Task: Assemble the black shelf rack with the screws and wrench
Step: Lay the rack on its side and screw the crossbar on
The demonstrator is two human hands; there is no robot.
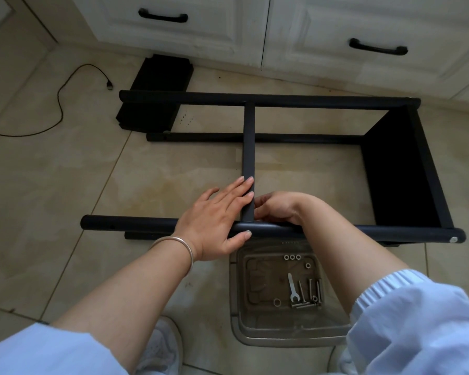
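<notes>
The black shelf rack (303,100) lies on its side on the tiled floor, with a shelf panel fixed at its right end. A flat black crossbar (249,142) runs from the far tube to the near tube (136,224). My left hand (220,217) lies flat against the crossbar's near end, thumb under the near tube. On the crossbar's right side, my right hand (278,208) is curled at the joint; what its fingers hold is hidden. A small silver wrench (292,287) and several screws (309,293) lie in a clear tray (241,301) below the tube.
Two black shelf panels (157,90) are stacked on the floor at the rack's far left end. A black cable (60,101) trails across the tiles at left. White cabinet doors with black handles (163,16) line the back. My shoe (163,345) sits beside the tray.
</notes>
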